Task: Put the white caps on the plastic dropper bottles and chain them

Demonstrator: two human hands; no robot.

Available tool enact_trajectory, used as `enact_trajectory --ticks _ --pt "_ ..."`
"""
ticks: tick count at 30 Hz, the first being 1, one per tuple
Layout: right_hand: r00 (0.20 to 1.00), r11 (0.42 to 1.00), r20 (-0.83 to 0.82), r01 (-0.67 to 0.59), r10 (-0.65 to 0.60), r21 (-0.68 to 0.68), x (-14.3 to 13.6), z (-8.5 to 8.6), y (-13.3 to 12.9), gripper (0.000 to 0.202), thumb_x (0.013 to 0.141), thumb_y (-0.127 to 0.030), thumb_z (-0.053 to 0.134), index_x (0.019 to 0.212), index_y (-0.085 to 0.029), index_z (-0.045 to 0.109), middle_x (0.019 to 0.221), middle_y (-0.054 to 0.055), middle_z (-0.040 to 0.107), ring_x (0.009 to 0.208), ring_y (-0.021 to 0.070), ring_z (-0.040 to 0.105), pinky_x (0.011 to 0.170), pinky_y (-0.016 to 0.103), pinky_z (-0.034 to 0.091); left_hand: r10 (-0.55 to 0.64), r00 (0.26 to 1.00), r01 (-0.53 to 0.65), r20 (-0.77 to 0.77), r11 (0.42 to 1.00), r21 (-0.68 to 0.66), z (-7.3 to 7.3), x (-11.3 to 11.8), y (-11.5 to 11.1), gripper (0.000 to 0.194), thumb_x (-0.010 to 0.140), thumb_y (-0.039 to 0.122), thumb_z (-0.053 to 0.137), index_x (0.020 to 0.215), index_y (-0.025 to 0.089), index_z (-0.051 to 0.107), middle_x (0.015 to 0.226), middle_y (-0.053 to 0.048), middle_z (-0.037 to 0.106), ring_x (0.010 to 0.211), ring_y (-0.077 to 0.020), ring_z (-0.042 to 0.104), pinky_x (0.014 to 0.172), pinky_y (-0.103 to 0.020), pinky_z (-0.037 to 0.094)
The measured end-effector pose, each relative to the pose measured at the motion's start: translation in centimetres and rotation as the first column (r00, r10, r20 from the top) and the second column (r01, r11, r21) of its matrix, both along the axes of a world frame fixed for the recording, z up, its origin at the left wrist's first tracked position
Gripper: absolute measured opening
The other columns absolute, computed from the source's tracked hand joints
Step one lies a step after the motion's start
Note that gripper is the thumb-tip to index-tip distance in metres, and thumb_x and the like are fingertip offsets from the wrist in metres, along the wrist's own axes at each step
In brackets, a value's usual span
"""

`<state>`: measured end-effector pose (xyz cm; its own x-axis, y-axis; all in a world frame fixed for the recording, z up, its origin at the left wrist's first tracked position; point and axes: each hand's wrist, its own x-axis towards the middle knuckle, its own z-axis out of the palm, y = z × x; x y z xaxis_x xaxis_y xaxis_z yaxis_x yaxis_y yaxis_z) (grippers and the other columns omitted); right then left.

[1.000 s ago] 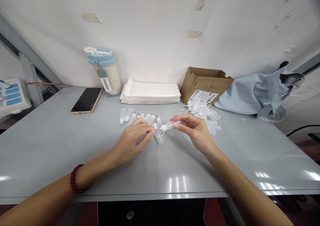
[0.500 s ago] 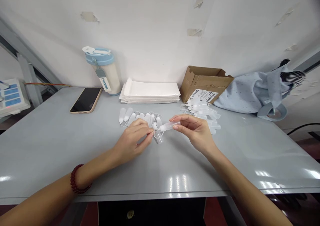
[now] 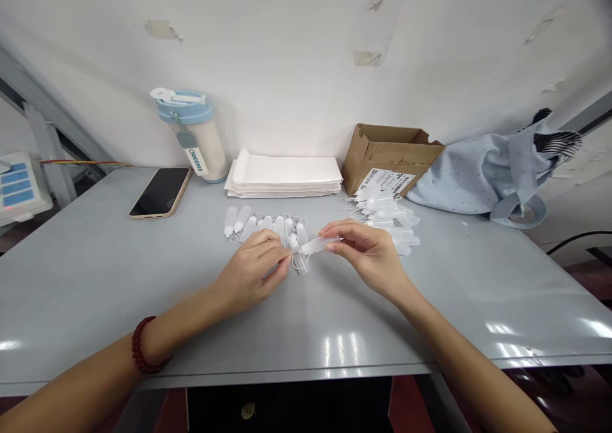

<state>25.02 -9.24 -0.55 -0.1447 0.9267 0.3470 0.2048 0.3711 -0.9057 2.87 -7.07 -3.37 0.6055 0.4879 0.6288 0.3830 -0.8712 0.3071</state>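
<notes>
My right hand (image 3: 366, 251) is closed around a small translucent squeeze bottle (image 3: 314, 245) between thumb and fingers, its nozzle pointing left. A thin white loop hangs below that nozzle. My left hand (image 3: 258, 264) is closed in a pinch just left of the nozzle, where a fine dark line shows; what the fingertips hold is too small to make out. Behind my left hand lies a group of similar bottles (image 3: 248, 227) with white caps and loops. One clear bottle (image 3: 301, 266) rests under the held one. Another pile of bottles (image 3: 382, 213) sits beyond my right hand.
Along the wall stand a blue-lidded tumbler (image 3: 203, 143), a stack of white padded envelopes (image 3: 287, 171), a cardboard box (image 3: 396, 152) and a light blue cloth bag (image 3: 468, 178). A phone (image 3: 161, 192) lies at the left on the grey table (image 3: 287, 344).
The view has shifted slightly, so everything sits a little further left. Both hands keep their grip, and the held bottle has barely moved relative to the left fingertips.
</notes>
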Motion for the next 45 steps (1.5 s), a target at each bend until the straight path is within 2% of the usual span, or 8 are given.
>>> enact_trajectory --ticks 11,24,30,33,38,41,45 --pt "0.999 0.999 -0.04 0.033 -0.035 -0.037 -0.3 -0.4 -0.1 0.01 0.076 -0.025 0.07 0.086 -0.025 0.072 0.093 0.003 0.071 0.09 0.0188 0.065 0.077 0.033 0.054 0.001 1.0 0.0 0.028 1.0 -0.003 0.0 0.0 0.0 0.013 0.086 0.007 0.05 0.087 0.014 0.061 0.071 -0.005 0.063 0.079 -0.0173 0.051 0.071 -0.031 0.047" --pt "0.995 0.998 -0.098 0.007 -0.014 -0.069 -0.7 -0.4 -0.3 0.008 0.077 -0.022 0.07 0.084 -0.025 0.072 0.093 0.002 0.071 0.093 0.0191 0.065 0.082 0.035 0.054 0.002 1.0 0.0 0.023 0.999 -0.045 0.3 0.0 -0.2 0.015 0.087 0.009 0.048 0.086 0.015 0.061 0.07 -0.004 0.062 0.078 -0.0176 0.052 0.071 -0.031 0.047" --pt "0.988 0.998 -0.152 -0.003 -0.007 -0.068 -0.3 -0.1 -0.2 0.009 0.077 -0.019 0.07 0.083 -0.025 0.071 0.093 0.002 0.07 0.093 0.0185 0.065 0.082 0.034 0.053 0.02 0.995 0.003 0.095 0.971 -0.239 1.2 0.1 -0.5 0.016 0.088 0.013 0.049 0.092 0.016 0.064 0.075 -0.004 0.064 0.077 -0.0161 0.053 0.071 -0.03 0.047" --pt "0.989 0.997 -0.148 -0.017 0.006 -0.072 -0.5 0.0 -0.3 0.007 0.076 -0.019 0.07 0.081 -0.024 0.07 0.092 0.002 0.07 0.093 0.0186 0.065 0.081 0.035 0.054 0.066 0.99 -0.017 0.121 0.929 -0.371 1.5 0.0 -0.5 0.016 0.089 0.016 0.05 0.088 0.017 0.066 0.076 -0.003 0.065 0.078 -0.0152 0.056 0.07 -0.028 0.047" --pt "0.99 0.997 -0.142 -0.025 0.014 -0.078 -0.7 -0.1 -0.3 0.007 0.077 -0.022 0.07 0.083 -0.024 0.07 0.094 0.002 0.07 0.094 0.0189 0.064 0.084 0.037 0.054 0.102 0.993 -0.052 0.066 0.849 -0.527 1.9 -0.2 -0.6 0.017 0.088 0.02 0.051 0.078 0.019 0.065 0.076 -0.001 0.065 0.075 -0.0146 0.058 0.066 -0.026 0.047" --pt "0.989 0.997 -0.15 -0.03 0.019 -0.074 -0.7 -0.2 -0.3 0.007 0.077 -0.023 0.07 0.084 -0.024 0.069 0.096 0.003 0.07 0.096 0.0196 0.064 0.084 0.037 0.054 0.113 0.992 -0.065 0.049 0.819 -0.57 2.0 -0.2 -0.6 0.017 0.087 0.022 0.052 0.078 0.019 0.065 0.077 0.0 0.066 0.076 -0.0147 0.059 0.064 -0.025 0.047" --pt "0.989 0.996 -0.146 -0.035 0.024 -0.077 -0.6 -0.1 -0.4 0.008 0.077 -0.026 0.069 0.085 -0.024 0.068 0.098 0.003 0.069 0.099 0.0203 0.064 0.083 0.036 0.054 0.103 0.993 -0.05 0.063 0.824 -0.564 2.1 -0.2 -0.7 0.019 0.088 0.022 0.05 0.077 0.019 0.065 0.074 0.0 0.065 0.073 -0.0139 0.059 0.065 -0.025 0.047"
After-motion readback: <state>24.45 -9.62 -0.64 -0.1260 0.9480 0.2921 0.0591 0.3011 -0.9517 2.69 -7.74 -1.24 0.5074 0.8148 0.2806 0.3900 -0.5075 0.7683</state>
